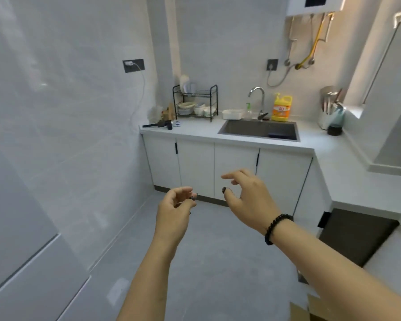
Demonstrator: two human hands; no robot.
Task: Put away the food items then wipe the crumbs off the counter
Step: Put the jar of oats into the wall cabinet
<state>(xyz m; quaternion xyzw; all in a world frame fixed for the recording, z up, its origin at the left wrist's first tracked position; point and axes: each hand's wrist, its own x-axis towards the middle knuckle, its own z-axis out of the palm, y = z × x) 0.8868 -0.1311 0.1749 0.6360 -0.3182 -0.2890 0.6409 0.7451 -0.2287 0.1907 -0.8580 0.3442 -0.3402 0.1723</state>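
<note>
Both hands are raised in front of me over the grey floor, away from the counter. My left hand (175, 206) hangs with loosely curled fingers and holds nothing. My right hand (248, 195), with a dark bead bracelet at the wrist, has relaxed, spread fingers and is empty. The white L-shaped counter (195, 132) runs along the back wall and down the right side. A small packet (177, 123) and a bagged item (158, 113) lie at its left end near a black tool (158, 125). I cannot make out crumbs from here.
A dark sink (259, 129) with a tap (258, 98), a yellow detergent bottle (281, 107), a white tub (233, 114) and a black dish rack (196, 103) line the back. A utensil holder (329, 112) stands right. A dark hob (354, 235) and cardboard box (310, 308) are near right.
</note>
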